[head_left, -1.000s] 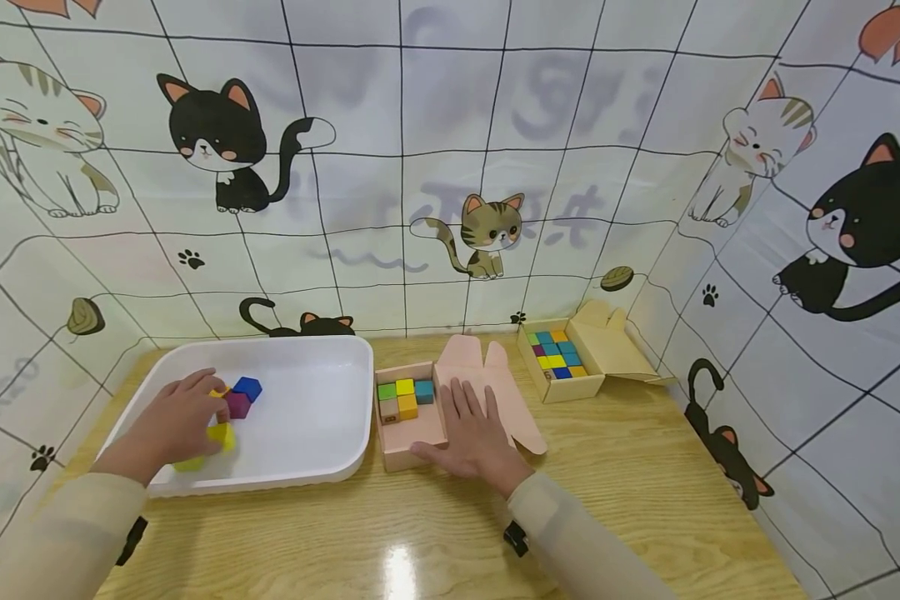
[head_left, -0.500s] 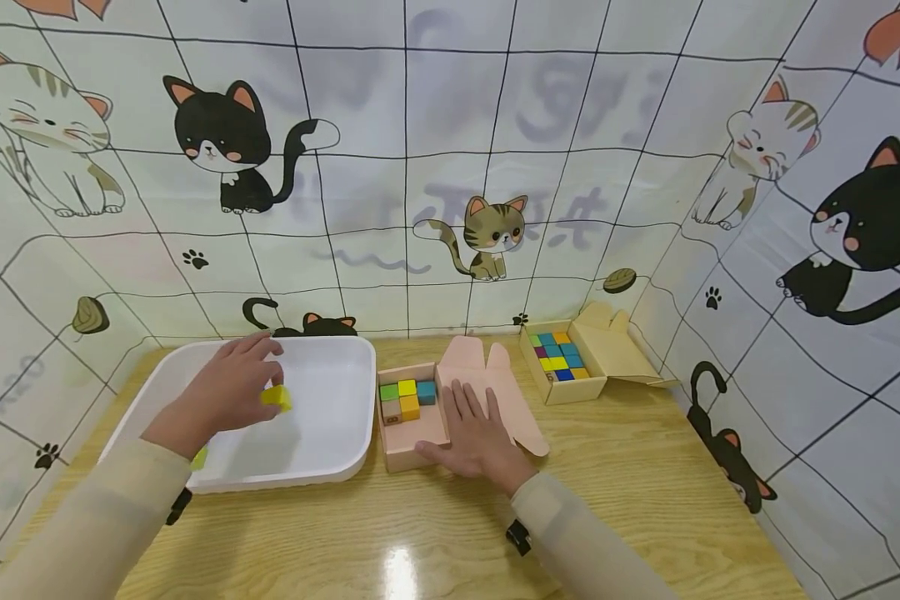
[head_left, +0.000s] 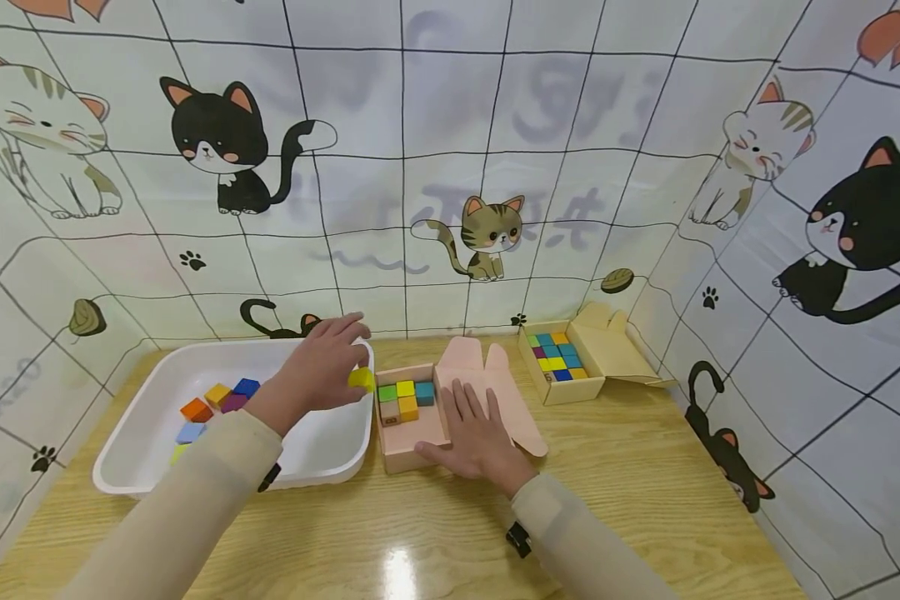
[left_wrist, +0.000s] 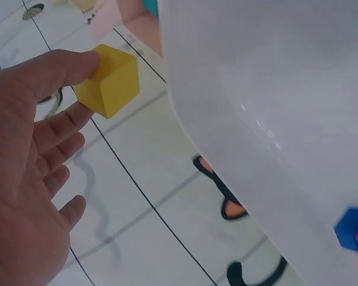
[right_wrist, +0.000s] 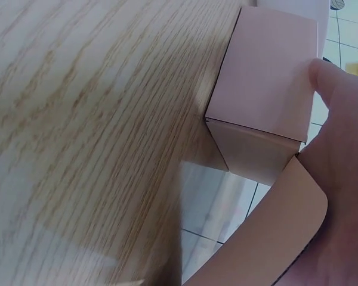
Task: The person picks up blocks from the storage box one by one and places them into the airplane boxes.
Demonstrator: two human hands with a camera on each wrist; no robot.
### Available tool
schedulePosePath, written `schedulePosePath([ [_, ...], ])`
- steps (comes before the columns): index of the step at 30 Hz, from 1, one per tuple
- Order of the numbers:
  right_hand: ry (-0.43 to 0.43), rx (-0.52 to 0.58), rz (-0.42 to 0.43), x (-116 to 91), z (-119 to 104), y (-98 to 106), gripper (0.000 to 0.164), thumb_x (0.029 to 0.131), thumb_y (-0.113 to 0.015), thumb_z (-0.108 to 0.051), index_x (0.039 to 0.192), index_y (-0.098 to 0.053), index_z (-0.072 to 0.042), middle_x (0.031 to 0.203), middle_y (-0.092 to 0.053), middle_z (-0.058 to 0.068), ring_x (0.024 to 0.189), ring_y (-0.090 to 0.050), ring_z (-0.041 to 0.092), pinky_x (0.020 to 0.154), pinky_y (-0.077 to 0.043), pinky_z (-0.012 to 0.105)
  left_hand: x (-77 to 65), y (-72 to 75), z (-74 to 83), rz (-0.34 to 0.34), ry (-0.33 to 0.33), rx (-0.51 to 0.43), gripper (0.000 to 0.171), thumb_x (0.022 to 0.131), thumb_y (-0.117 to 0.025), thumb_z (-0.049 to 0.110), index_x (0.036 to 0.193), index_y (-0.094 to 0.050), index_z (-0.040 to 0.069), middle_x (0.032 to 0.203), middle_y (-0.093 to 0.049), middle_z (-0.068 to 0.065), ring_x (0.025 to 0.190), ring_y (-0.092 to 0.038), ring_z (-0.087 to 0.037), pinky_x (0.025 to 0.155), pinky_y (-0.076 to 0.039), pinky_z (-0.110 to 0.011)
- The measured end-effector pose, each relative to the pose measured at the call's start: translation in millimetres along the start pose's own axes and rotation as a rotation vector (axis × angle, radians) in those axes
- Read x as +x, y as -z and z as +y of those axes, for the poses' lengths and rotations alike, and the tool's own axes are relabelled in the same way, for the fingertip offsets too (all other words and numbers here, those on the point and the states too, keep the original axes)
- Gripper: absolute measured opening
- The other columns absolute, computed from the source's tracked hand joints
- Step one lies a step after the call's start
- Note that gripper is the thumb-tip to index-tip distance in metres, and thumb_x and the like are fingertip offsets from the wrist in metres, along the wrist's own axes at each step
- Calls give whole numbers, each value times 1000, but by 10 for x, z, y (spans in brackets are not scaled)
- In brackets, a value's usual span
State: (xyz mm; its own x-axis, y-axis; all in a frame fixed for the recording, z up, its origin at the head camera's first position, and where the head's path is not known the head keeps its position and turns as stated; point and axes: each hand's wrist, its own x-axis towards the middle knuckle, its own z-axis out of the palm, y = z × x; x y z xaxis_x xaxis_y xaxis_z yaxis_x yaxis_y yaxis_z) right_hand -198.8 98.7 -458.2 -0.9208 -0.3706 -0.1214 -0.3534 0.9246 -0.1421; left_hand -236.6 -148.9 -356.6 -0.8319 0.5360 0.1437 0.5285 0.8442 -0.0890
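Observation:
My left hand (head_left: 317, 367) pinches a yellow cube (left_wrist: 109, 80) between thumb and fingers, above the right end of the white tray (head_left: 330, 467). Just right of it stands an open pink cardboard box (head_left: 412, 461), holding several cubes in its back part: green, yellow, teal, orange and a plain wooden one. My right hand (head_left: 480, 433) rests flat with spread fingers on the box's opened lid (head_left: 468, 358). Its thumb touches the box's front edge in the right wrist view. Loose cubes lie at the tray's left, among them an orange-red cube (head_left: 197, 410) and a blue cube (head_left: 247, 387).
A second open box (head_left: 573, 389), pale yellow and filled with coloured cubes, stands at the back right, its lid (head_left: 618, 350) folded out to the right. Cat-printed sheeting (head_left: 390, 108) surrounds the wooden table (head_left: 450, 542) at the back and sides.
The left hand has picked the yellow cube out of the tray and carried it right, toward the pink box. My right hand has stayed in place on the lid.

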Motion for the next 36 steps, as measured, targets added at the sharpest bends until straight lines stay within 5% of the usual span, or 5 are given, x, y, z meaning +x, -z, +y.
schedulePosePath([
  [7, -10, -12, -2, -4, -6, -11, 98, 78, -25, -79, 148, -7, -14, 156, -4, 8, 144, -5, 27, 114, 2, 56, 284, -148, 312, -34, -21, -23, 26, 70, -72, 40, 84, -68, 19, 128, -52, -3, 138, -25, -25, 114, -22, -46],
  [15, -8, -26, 5, 10, -20, -29, 97, 78, -25, -79, 148, -7, -14, 156, -4, 7, 144, -5, 26, 113, 2, 56, 473, -432, 489, -113, 4, -66, 27, 71, -71, 42, 89, -69, 22, 128, -50, 1, 139, -23, -23, 114, -21, -45],
  [22, -8, -39, -3, 7, -4, -35, 99, 77, -19, -82, 148, -3, -15, 156, -2, 7, 144, -3, 25, 114, 3, 56, 583, -580, 593, -138, -24, -75, 24, 73, -69, 41, 87, -69, 20, 127, -50, -1, 137, -27, -24, 112, -25, -45],
  [31, 4, -11, -1, 18, -14, -39, 97, 80, -28, -77, 148, -4, -12, 156, -4, 9, 144, -5, 27, 113, 3, 56, 652, -703, 660, -191, -58, -10, 26, 76, -68, 41, 83, -70, 16, 128, -50, -2, 133, -31, -23, 112, -27, -45],
  [36, -5, -26, -7, 14, -5, -38, 99, 79, -25, -79, 148, -2, -12, 156, -2, 8, 144, -3, 26, 113, 5, 55, 654, -761, 703, -144, -95, 33, 34, 75, -70, 42, 94, -70, 14, 127, -51, -4, 134, -31, -25, 113, -25, -45],
])
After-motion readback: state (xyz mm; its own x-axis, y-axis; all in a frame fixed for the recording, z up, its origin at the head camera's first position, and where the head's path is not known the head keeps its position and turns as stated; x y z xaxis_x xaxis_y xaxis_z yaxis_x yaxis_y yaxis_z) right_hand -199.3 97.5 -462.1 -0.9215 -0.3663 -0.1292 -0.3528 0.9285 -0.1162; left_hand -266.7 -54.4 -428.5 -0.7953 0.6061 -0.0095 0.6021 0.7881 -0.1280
